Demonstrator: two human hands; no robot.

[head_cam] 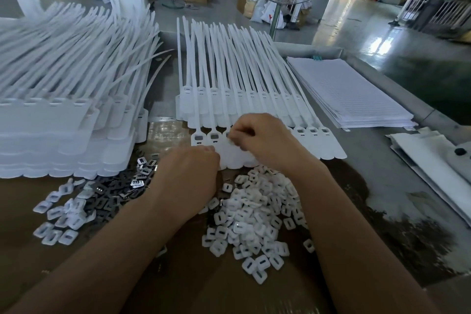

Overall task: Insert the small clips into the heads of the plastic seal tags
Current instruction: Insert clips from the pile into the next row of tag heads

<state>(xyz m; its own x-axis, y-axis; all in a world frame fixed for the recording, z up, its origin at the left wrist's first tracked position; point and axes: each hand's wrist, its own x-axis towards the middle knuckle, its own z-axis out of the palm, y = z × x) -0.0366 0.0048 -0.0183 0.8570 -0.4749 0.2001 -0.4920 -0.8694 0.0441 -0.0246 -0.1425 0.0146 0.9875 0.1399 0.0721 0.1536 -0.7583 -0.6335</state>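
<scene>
Working along the tag strip [318,146] on the surface [377,168], and the third head from the left is being tackled. The right hand [262,140] is curled tight, fingertips pinched on that head; whether a clip is under them cannot be told, as the spot is blurred and covered. The left hand [188,171] is curled too, with the strip's near-left edge gripped and held down. Two heads [198,137] further left look filled, grey in the slot; three at the far right look open. For a clean job, the clip should be laid square over the slot and pushed straight down until flush, the strip kept flat throughout. Supplies are close: a white pile [254,216] is seen below the wrists, a dark pile [114,194] beside the left forearm.
</scene>
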